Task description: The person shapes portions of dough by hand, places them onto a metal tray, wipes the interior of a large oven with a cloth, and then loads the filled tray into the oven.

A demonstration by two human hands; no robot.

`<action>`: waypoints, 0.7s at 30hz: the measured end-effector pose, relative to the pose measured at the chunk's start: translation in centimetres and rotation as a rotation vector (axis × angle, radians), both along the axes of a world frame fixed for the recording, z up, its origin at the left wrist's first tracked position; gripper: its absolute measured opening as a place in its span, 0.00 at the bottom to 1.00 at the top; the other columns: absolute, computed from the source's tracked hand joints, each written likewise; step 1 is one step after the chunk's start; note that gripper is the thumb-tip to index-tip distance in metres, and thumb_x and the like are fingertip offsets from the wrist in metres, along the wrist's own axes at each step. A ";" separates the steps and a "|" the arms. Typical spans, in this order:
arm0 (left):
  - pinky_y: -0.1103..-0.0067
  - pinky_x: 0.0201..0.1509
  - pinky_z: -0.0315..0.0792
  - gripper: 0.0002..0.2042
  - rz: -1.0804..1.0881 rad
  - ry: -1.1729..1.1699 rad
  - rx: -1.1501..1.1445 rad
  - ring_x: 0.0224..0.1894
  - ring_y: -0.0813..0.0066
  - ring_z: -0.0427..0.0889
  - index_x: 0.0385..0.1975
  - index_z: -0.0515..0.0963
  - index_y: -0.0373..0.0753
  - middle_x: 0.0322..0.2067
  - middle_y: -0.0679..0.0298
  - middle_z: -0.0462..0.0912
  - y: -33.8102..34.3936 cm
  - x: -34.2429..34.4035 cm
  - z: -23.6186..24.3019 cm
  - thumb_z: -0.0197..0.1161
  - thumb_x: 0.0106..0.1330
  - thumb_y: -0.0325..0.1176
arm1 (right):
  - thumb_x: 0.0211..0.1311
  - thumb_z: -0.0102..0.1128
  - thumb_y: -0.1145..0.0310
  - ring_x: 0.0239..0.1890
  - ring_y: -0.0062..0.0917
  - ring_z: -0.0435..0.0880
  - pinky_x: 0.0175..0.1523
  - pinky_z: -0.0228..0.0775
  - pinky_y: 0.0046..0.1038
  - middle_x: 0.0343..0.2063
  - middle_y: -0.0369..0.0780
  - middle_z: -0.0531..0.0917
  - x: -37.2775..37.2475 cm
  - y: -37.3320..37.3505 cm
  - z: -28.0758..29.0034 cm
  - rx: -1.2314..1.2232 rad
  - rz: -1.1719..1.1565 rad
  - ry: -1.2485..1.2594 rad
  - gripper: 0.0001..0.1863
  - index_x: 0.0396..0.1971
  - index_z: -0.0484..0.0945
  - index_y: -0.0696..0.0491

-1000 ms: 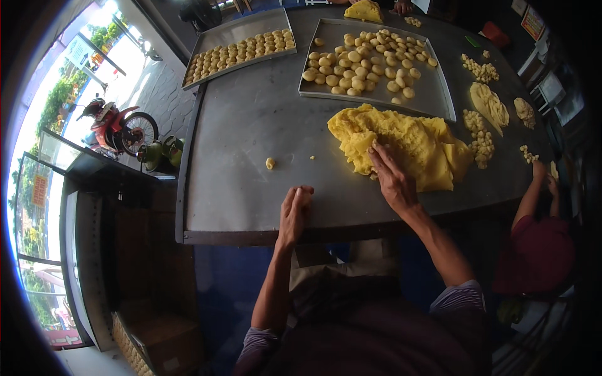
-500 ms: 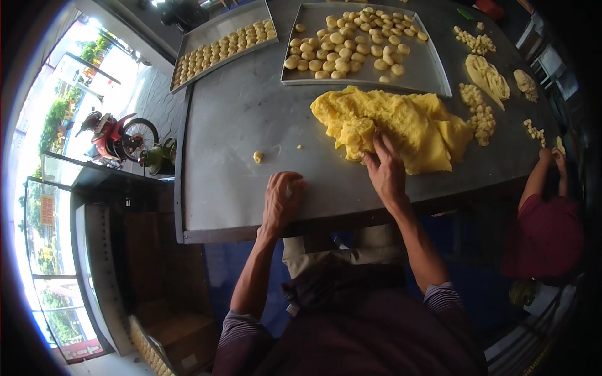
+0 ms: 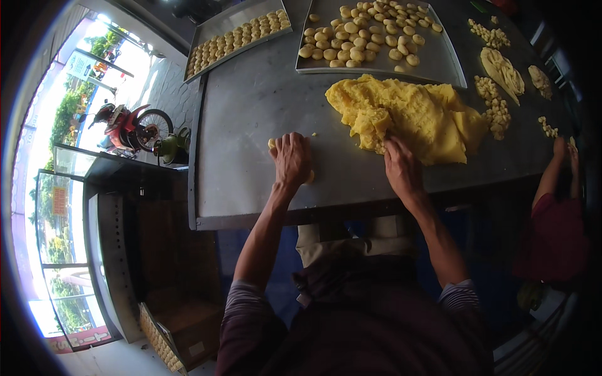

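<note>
A big lump of soft yellow dough (image 3: 433,119) lies on the grey metal table (image 3: 241,119) in front of me. My right hand (image 3: 403,168) is at its near left edge, with the fingers closed and pinching into the dough. My left hand (image 3: 292,160) is on the table to the left, back up, its fingers curled down. A small dough piece (image 3: 271,143) touches its fingertips, and a pale bit of dough (image 3: 310,177) shows from under the palm. What else the palm covers is hidden. A crumb of dough (image 3: 315,134) lies between the hands and the tray.
Behind the lump stands a tray (image 3: 461,69) of loose round dough balls; at far left is a tray (image 3: 241,53) with neat rows. Pale dough pieces (image 3: 495,109) lie at right, where another person (image 3: 555,232) works. A red motorbike (image 3: 128,128) stands outside.
My left hand has moved forward and come down over the small dough piece. My right hand's fingers have drawn in at the lump's edge. The view has shifted slightly.
</note>
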State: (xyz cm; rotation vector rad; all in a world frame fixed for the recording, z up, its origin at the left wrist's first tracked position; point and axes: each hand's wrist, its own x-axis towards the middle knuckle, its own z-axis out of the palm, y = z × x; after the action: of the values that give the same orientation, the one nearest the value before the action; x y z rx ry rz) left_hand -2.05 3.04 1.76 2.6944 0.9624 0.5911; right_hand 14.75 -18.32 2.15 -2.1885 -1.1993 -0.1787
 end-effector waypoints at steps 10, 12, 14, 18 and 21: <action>0.69 0.49 0.74 0.22 -0.242 0.375 -0.638 0.51 0.59 0.77 0.60 0.70 0.43 0.59 0.52 0.69 -3.8 -4.6 7.4 0.58 0.66 0.25 | 0.58 0.53 0.82 0.46 0.42 0.82 0.49 0.77 0.37 0.52 0.46 0.76 -0.7 -1.7 -0.2 -0.011 0.016 0.025 0.20 0.53 0.75 0.58; 0.66 0.44 0.77 0.23 -0.269 -0.351 -0.633 0.51 0.56 0.79 0.61 0.69 0.41 0.59 0.51 0.70 -4.6 -2.2 7.9 0.60 0.64 0.26 | 0.58 0.57 0.80 0.48 0.44 0.79 0.50 0.74 0.39 0.53 0.47 0.75 -0.6 -1.4 1.4 -0.032 0.030 0.153 0.19 0.51 0.76 0.57; 0.63 0.53 0.75 0.24 -0.143 -0.521 -0.633 0.60 0.53 0.74 0.61 0.68 0.37 0.60 0.50 0.71 -3.6 -0.6 9.7 0.57 0.63 0.22 | 0.57 0.60 0.77 0.51 0.46 0.76 0.54 0.72 0.40 0.54 0.50 0.72 -0.7 -1.6 1.9 -0.012 -0.026 0.104 0.21 0.53 0.74 0.59; 0.65 0.64 0.64 0.24 0.104 0.173 0.248 0.63 0.48 0.66 0.57 0.70 0.31 0.56 0.49 0.74 2.0 -3.2 1.2 0.47 0.57 0.15 | 0.55 0.65 0.74 0.55 0.50 0.70 0.59 0.67 0.42 0.54 0.55 0.67 -2.0 -0.4 1.4 -0.034 -0.032 0.135 0.29 0.57 0.68 0.62; 0.67 0.56 0.70 0.16 -0.034 -0.018 0.060 0.53 0.49 0.74 0.50 0.75 0.32 0.48 0.50 0.79 3.2 -5.2 0.1 0.52 0.61 0.21 | 0.56 0.65 0.73 0.53 0.51 0.71 0.59 0.67 0.42 0.53 0.56 0.67 -2.2 0.9 0.2 -0.096 -0.157 -0.013 0.31 0.59 0.64 0.64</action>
State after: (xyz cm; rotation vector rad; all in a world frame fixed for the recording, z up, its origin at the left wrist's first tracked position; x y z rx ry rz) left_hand -7.22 6.21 1.83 2.7471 0.9066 0.6463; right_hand 12.52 -17.41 2.32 -2.3699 -1.0625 -0.2041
